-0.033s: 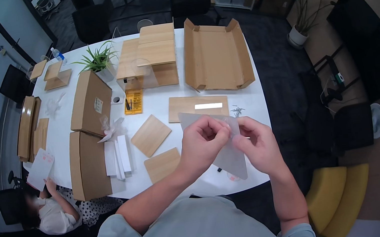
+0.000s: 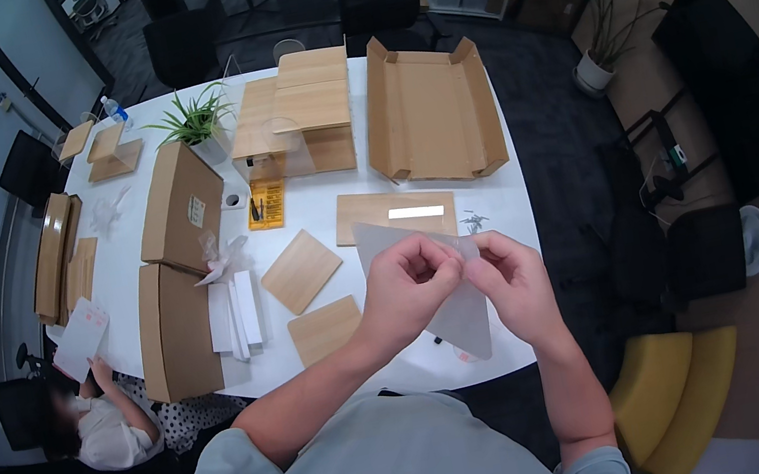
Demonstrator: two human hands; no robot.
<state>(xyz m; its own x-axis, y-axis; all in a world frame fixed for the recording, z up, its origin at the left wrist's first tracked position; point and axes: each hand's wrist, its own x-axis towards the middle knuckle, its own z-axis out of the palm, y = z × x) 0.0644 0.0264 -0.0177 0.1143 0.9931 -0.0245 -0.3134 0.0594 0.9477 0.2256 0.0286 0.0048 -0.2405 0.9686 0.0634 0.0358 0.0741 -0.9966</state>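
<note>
Over the near right part of the white table (image 2: 394, 374), I hold up a thin, translucent plastic sheet (image 2: 461, 322) with rounded corners. My left hand (image 2: 411, 284) has its fingers curled in a pinch at the sheet's upper edge. Close beside it, my right hand (image 2: 517, 289) pinches the same edge with thumb and forefinger. The fingertips almost meet, and what lies right between them is too small to make out. Beyond the hands lies a wooden board (image 2: 365, 209) with a white strip on it. Two smaller wooden boards (image 2: 302, 271) (image 2: 327, 330) lie left of my left hand.
An open cardboard tray (image 2: 433, 106) and a partly built wooden unit (image 2: 314, 96) stand at the back. Small metal hardware (image 2: 474, 221) lies beyond my right hand. An orange tool set (image 2: 267, 204), cardboard boxes (image 2: 177, 323) and a seated person (image 2: 113, 426) holding a sheet are leftward.
The sheet's upper left corner has shifted very slightly up and left. Both hands keep nearly the same pinching pose, and the things on the table have not moved.
</note>
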